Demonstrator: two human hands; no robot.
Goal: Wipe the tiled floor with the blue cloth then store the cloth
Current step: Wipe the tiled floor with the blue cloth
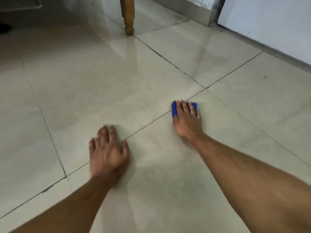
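1. While my right hand [186,121] presses the blue cloth [175,108] flat against the tiled floor [101,84], just right of the frame's centre, my fingers lie straight over it rather than curled round it, so the cloth is held only by downward pressure.
2. My left hand [107,152] rests palm-down on the floor at lower centre-left, fingers spread wide and holding nothing; it looks blurred, and I judge it is propping my weight.
3. The cloth sits folded small, right on a grout line [151,122] near where four tiles meet; only its far edge and left side show past my fingers.
4. Risk: because nothing grips the cloth, a fast stroke could let it bunch or slip out from under my palm, leaving my bare hand dragging over the tile.
5. Risk: the floor is glossy, possibly damp; if my propping hand skids, I could pitch forward.
6. Risk: small dark specks [158,146] lie between my hands, and a short stroke could miss them.
7. Risk: a long push toward the upper centre could knock the wooden furniture leg [128,17].
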